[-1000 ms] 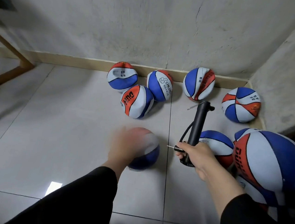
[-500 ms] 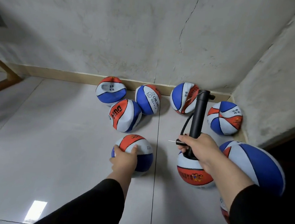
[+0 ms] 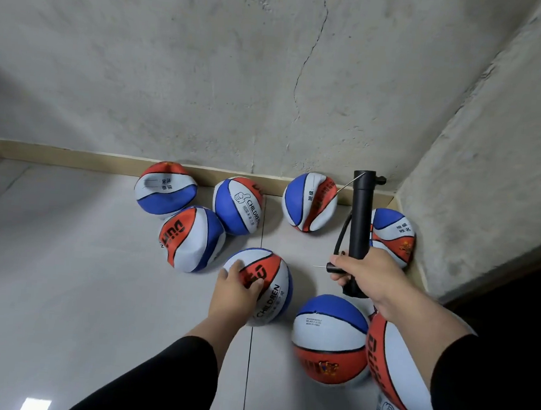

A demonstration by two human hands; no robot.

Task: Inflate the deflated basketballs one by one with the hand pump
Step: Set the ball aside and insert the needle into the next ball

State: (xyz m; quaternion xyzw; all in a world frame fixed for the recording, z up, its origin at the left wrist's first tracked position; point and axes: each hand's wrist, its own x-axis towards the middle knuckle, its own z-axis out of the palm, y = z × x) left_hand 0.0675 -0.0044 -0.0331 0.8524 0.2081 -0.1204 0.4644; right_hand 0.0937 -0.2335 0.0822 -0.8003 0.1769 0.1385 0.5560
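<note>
My left hand rests on a red, white and blue basketball on the floor, fingers spread over its top. My right hand grips the lower part of an upright black hand pump, whose hose loops to a needle pointing left. Several dented, deflated balls lie by the wall: one at the left, one in front of it, one, one and one in the corner. Two rounder balls, one and one, sit under my right arm.
A concrete wall with a beige skirting board runs behind the balls and meets a second wall at the right corner. Pale floor tiles stretch to the left.
My left hand has turned the ball it touches, so the red panel and CHILDREN lettering now face up. The view has tilted up and closed in; the pump stays held upright.
</note>
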